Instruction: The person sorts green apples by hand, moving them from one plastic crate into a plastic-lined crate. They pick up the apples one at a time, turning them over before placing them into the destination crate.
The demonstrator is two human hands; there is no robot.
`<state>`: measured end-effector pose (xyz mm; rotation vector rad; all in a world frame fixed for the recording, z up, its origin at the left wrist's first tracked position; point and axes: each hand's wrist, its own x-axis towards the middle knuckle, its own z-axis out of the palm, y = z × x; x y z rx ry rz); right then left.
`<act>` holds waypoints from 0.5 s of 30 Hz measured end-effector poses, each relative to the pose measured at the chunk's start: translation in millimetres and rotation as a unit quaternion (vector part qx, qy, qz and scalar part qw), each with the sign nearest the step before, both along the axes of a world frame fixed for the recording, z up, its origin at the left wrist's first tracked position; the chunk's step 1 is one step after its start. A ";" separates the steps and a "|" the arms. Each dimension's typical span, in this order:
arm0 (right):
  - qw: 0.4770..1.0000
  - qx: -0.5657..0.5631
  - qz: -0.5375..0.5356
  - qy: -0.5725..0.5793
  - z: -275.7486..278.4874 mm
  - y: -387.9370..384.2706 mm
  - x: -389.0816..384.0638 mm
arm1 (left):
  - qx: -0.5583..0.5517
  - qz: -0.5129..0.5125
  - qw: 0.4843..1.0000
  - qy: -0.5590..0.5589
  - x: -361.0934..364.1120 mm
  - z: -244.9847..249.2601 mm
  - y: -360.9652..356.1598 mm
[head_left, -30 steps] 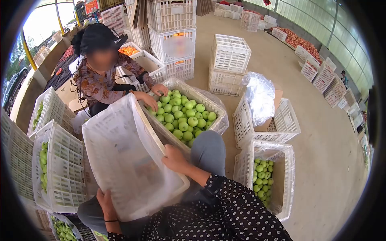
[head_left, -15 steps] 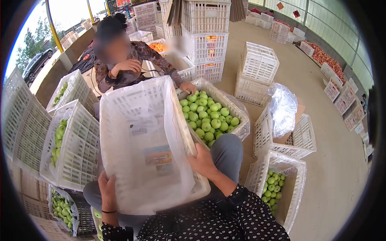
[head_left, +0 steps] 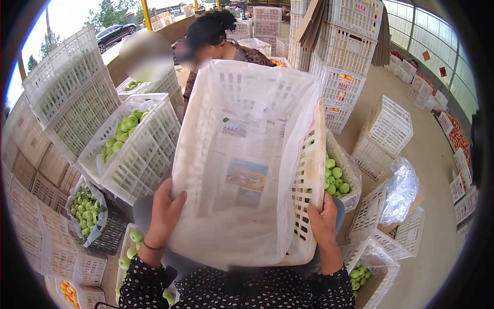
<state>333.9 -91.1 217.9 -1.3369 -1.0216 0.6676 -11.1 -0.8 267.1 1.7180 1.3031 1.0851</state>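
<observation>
Both hands hold a white plastic crate (head_left: 239, 216) over the lap, tilted so that its inside faces me. A thin white liner and printed paper (head_left: 247, 175) lie in it, with no fruit showing. My left hand (head_left: 163, 213) grips its left side, thumb on the wall. On the right side, my right hand (head_left: 324, 221) has its thumb near the slotted wall, and its other fingers are mostly hidden. Partly behind the crate at the right is a crate of green apples (head_left: 337, 177).
Another person (head_left: 208, 38) in a dark cap leans down behind the crate. Stacked crates (head_left: 72, 77) and a crate of green apples (head_left: 123, 131) are at the left. Tall crate stacks (head_left: 345, 51), clear plastic (head_left: 401, 190) and another apple crate (head_left: 370, 268) stand at the right.
The view has turned left. Both hands still hold the crate, which now covers more of the apple crate behind it. The other person has bent down, and their hand has left the apple crate's rim.
</observation>
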 end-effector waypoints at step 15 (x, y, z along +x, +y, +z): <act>0.901 0.289 -0.304 0.114 95.4 -112.6 96.2 | 0.312 -0.152 0.931 -0.116 198.4 181.0 3.1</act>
